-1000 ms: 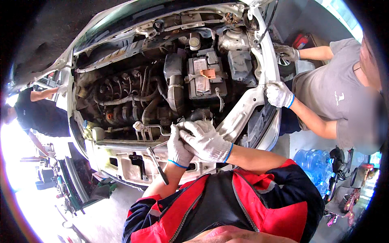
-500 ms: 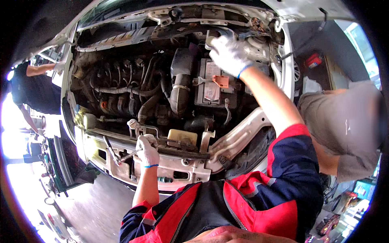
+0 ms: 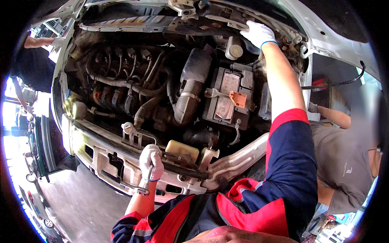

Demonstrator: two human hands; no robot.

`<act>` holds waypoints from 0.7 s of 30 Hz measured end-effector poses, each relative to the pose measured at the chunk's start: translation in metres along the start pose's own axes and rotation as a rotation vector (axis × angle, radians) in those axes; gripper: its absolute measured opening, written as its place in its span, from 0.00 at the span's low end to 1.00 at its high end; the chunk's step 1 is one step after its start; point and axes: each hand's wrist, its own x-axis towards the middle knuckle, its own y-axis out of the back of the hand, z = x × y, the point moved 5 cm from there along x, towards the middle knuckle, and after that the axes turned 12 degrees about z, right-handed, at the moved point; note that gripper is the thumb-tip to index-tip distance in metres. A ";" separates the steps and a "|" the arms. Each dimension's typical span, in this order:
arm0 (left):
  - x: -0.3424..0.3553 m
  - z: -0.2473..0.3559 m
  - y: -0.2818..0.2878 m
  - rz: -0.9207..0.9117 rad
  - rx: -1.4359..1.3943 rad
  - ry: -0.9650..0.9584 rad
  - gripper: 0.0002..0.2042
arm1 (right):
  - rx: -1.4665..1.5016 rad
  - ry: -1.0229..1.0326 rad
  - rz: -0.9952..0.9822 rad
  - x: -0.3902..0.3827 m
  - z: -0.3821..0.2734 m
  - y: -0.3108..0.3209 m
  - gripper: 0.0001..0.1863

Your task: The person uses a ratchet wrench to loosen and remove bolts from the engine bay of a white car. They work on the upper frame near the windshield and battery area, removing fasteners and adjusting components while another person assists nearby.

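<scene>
My gloved left hand (image 3: 151, 158) is closed on a ratchet wrench (image 3: 144, 189) at the front crossmember. The tool's shaft runs down from the fist, and its dark handle extends left across the front panel. At the far right of the engine bay, my gloved right hand (image 3: 259, 35) reaches over to the cowl, its fingers stretched beside a pale metal strip (image 3: 227, 21). I see nothing held in it; whether the fingertips touch the strip is unclear. Below that hand stand a capped reservoir (image 3: 234, 49) and the battery (image 3: 211, 108) with an orange terminal cover (image 3: 238, 99).
The engine (image 3: 121, 81), with hoses and a black intake duct (image 3: 186, 103), fills the bay's left and middle. A yellowish reservoir (image 3: 182, 150) sits behind the front crossmember. One person (image 3: 340, 162) in grey stands at right; another in dark clothes (image 3: 32, 67) is at left.
My right hand has moved back and right, from near the capped reservoir to the cowl. My left hand has turned the ratchet wrench, bringing its head nearer me. The head view has shifted.
</scene>
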 end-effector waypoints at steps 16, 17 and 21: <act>0.010 0.016 -0.002 0.005 -0.044 -0.185 0.06 | -0.086 0.361 0.122 -0.021 0.008 0.001 0.24; 0.009 0.015 -0.001 -0.017 -0.040 -0.150 0.06 | -0.092 0.359 0.115 -0.023 0.010 0.002 0.24; 0.005 0.014 0.000 -0.005 -0.051 -0.131 0.06 | -0.089 0.385 0.152 -0.047 -0.005 0.027 0.25</act>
